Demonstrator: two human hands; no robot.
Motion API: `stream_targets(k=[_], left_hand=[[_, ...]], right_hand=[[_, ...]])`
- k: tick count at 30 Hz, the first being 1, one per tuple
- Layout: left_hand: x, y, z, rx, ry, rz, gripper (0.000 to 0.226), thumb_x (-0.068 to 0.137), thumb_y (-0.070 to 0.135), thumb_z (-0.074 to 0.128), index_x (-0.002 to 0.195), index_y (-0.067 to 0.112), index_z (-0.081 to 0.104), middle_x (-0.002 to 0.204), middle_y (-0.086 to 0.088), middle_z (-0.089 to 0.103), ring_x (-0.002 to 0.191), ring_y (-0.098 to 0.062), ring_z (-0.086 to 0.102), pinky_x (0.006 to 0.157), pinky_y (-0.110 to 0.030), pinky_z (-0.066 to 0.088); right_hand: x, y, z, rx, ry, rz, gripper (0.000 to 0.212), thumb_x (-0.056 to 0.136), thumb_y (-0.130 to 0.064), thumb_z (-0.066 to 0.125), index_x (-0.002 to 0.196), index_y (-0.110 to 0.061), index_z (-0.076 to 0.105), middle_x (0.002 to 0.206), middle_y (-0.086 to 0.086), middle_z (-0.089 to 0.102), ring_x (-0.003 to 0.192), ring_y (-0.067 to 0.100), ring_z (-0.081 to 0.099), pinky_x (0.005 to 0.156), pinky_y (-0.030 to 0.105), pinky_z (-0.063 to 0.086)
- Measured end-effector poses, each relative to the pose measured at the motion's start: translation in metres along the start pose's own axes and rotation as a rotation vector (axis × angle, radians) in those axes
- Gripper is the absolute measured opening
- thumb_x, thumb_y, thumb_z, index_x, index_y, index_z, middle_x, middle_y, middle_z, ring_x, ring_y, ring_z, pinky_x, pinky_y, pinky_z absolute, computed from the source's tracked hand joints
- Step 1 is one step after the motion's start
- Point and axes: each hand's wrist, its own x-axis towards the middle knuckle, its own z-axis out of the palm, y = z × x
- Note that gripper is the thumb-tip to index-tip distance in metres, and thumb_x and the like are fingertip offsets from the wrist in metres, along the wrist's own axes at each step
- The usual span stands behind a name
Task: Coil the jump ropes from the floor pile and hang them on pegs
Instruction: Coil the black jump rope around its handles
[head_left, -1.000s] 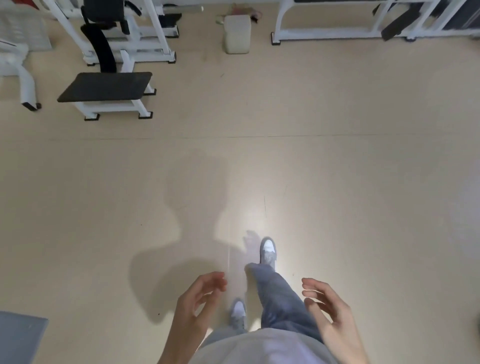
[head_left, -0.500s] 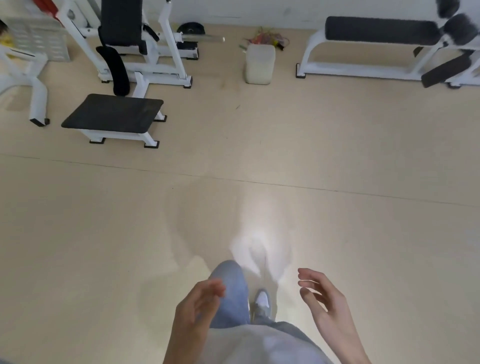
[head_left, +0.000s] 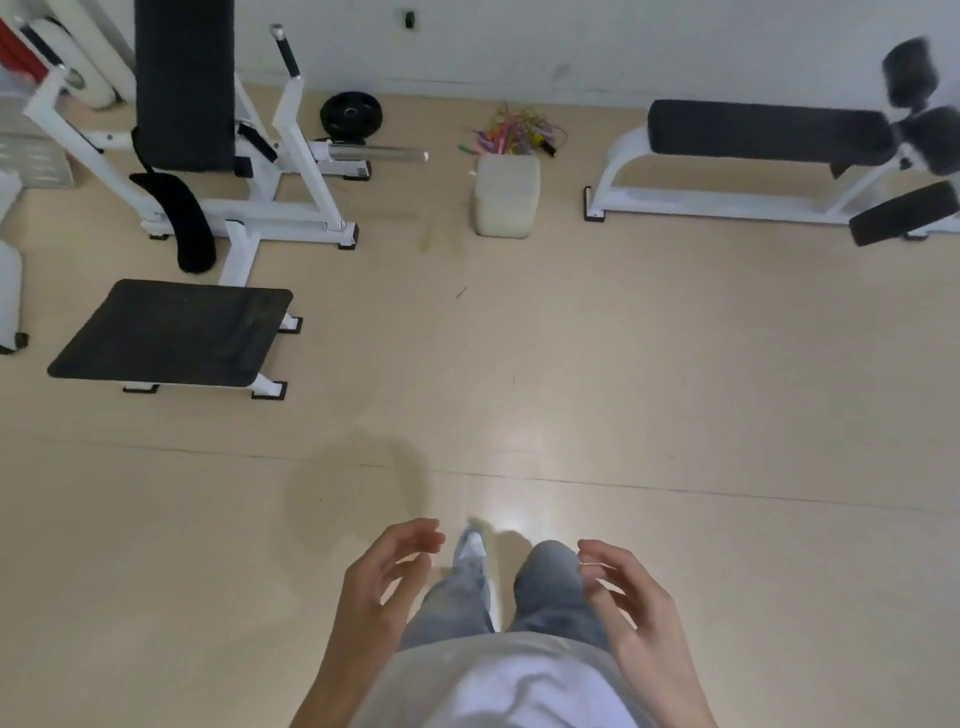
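A tangled pile of colourful jump ropes (head_left: 511, 132) lies on the floor by the far wall, just behind a pale cube-shaped block (head_left: 506, 195). My left hand (head_left: 387, 577) and my right hand (head_left: 626, 592) hang low in front of me, far from the pile, fingers loosely curled and holding nothing. My legs and one white shoe show between the hands. No pegs are in view.
A white weight machine with a black back pad (head_left: 184, 83) and a black footplate (head_left: 171, 335) stands at the left. A black weight plate (head_left: 351, 115) leans near the wall. A white padded bench (head_left: 769, 135) stands at the right. Bare beige floor lies between me and the pile.
The view has moved forward across the floor; the machines, the block and the rope pile have come closer and lower in frame. Both hands stay empty and loosely curled.
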Motion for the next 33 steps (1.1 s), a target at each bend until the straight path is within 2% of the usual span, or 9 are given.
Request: stream_targets(k=[5,10,14,19,22,25,29,31,33], left_hand=[[0.139,0.052,-0.001,0.008,-0.026,-0.004,0.030,0.092,0.019,0.060,0.115,0.036,0.071,0.115,0.001,0.076,0.115,-0.016,0.068,0.093,-0.018,0.050],[0.274,0.096,0.013,0.009,-0.015,-0.004,0.029,0.092,0.022,0.060,0.113,0.038,0.071,0.114,0.001,0.076,0.115,-0.017,0.069,0.094,-0.028,0.052],[0.376,0.141,0.021,0.003,0.036,0.009,0.030,0.093,0.020,0.060,0.115,0.036,0.070,0.115,0.001,0.076,0.113,-0.017,0.069,0.093,-0.021,0.052],[0.488,0.196,0.015,-0.012,0.111,0.019,0.029,0.092,0.022,0.060,0.114,0.038,0.071,0.114,0.002,0.075,0.110,-0.014,0.070,0.091,-0.015,0.051],[0.552,0.215,0.007,-0.021,0.135,0.011,0.028,0.091,0.022,0.062,0.111,0.040,0.072,0.113,0.001,0.076,0.110,-0.014,0.070,0.093,-0.016,0.050],[0.621,0.225,-0.005,-0.025,0.119,-0.004,0.034,0.096,0.011,0.066,0.110,0.042,0.072,0.113,0.001,0.076,0.110,-0.014,0.070,0.092,-0.015,0.050],[0.727,0.245,-0.034,0.009,0.081,0.023,0.049,0.098,-0.008,0.058,0.112,0.037,0.071,0.112,0.000,0.076,0.109,-0.016,0.070,0.090,-0.017,0.052],[0.776,0.261,-0.050,0.016,0.054,0.008,0.046,0.099,-0.006,0.058,0.113,0.036,0.071,0.113,0.001,0.076,0.109,-0.015,0.070,0.091,-0.016,0.051],[0.823,0.286,-0.063,-0.004,0.032,0.010,0.035,0.099,0.007,0.063,0.115,0.037,0.071,0.114,0.001,0.076,0.110,-0.016,0.070,0.091,-0.016,0.051]], right_hand=[[0.115,-0.063,-0.001,0.047,0.016,0.053,0.031,0.100,-0.007,0.063,0.109,-0.035,0.075,0.105,-0.008,0.077,0.102,0.008,0.072,0.085,0.016,0.054],[0.254,-0.118,-0.010,0.060,0.020,0.069,0.033,0.100,-0.005,0.061,0.110,-0.034,0.074,0.109,-0.011,0.076,0.108,0.008,0.070,0.094,0.029,0.054],[0.376,-0.174,-0.023,0.015,-0.030,0.033,0.030,0.100,-0.006,0.060,0.113,-0.030,0.073,0.111,-0.014,0.075,0.108,0.009,0.070,0.092,0.028,0.053],[0.513,-0.251,-0.025,-0.015,-0.084,-0.039,0.034,0.099,0.000,0.060,0.116,-0.027,0.072,0.110,-0.012,0.076,0.106,0.011,0.071,0.088,0.019,0.053],[0.584,-0.287,-0.016,-0.021,-0.092,-0.050,0.034,0.099,0.001,0.060,0.115,-0.027,0.072,0.108,-0.011,0.076,0.105,0.010,0.072,0.086,0.016,0.053],[0.652,-0.316,-0.001,-0.025,-0.089,-0.048,0.035,0.099,0.002,0.060,0.114,-0.027,0.072,0.107,-0.012,0.076,0.105,0.010,0.072,0.086,0.015,0.052],[0.739,-0.358,0.024,-0.009,-0.052,-0.037,0.033,0.099,0.000,0.061,0.114,-0.026,0.072,0.107,-0.013,0.076,0.104,0.010,0.071,0.085,0.015,0.052],[0.774,-0.382,0.035,0.011,-0.017,0.000,0.032,0.099,-0.001,0.060,0.113,-0.027,0.073,0.107,-0.013,0.076,0.103,0.009,0.071,0.083,0.014,0.051],[0.803,-0.408,0.043,0.035,0.017,0.003,0.032,0.100,-0.003,0.061,0.113,-0.029,0.073,0.109,-0.013,0.076,0.104,0.008,0.070,0.084,0.012,0.051]])
